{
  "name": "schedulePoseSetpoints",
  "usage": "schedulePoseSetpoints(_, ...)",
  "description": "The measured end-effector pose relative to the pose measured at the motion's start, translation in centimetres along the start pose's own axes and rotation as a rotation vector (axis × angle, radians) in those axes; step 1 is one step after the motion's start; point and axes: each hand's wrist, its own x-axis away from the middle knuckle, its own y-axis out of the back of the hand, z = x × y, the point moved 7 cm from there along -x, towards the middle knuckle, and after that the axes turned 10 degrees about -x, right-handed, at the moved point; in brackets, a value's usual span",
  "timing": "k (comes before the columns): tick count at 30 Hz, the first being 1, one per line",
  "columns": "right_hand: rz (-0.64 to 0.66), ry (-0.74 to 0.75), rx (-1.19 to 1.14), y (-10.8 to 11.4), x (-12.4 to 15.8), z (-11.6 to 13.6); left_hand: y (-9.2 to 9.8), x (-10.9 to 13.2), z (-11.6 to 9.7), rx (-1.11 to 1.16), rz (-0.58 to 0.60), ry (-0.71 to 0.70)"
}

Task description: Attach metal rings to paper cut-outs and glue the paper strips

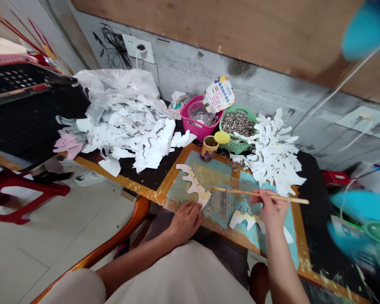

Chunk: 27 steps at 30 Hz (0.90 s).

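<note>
My left hand [185,219] rests at the near end of a white cut-out piece [194,185] with a toothed edge, its fingers together and holding the piece against the work board. In my right hand [270,207] is a long thin wooden stick [240,192], gripped near its right part. The stick's yellow-coated tip touches the cut-out piece, where a yellowish smear shows. Below the stick lies a second white cut-out [247,219] with metal rings along its upper edge. An open tin [209,148] with a yellow lid [222,137] stands behind the board.
A heap of white cut-outs [129,131] fills the left back; another pile [272,152] lies at the right. A pink basket [196,126] and a green basket [237,143] hold small metal parts. Loose rings [236,162] lie nearby. A wooden chair arm [139,215] stands at the left.
</note>
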Motion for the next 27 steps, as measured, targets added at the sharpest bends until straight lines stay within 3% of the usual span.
schedulePoseSetpoints(4,0.055,-0.012,0.053,0.0,0.4,0.1,0.0,0.1,0.1,-0.005,-0.025,0.004)
schedulePoseSetpoints(8,-0.008,0.064,0.051,1.0,0.7,0.8,0.3,0.1,0.1,0.002,-0.06,0.007)
schedulePoseSetpoints(16,0.022,0.087,0.054,1.4,1.3,1.4,0.2,0.2,0.3,0.025,-0.059,0.03)
schedulePoseSetpoints(23,-0.022,0.098,0.064,1.8,1.8,0.9,0.3,0.4,0.9,0.083,-0.057,0.085)
schedulePoseSetpoints(27,0.035,0.041,0.079,1.6,2.1,-0.2,0.2,0.5,1.2,0.117,-0.076,0.109)
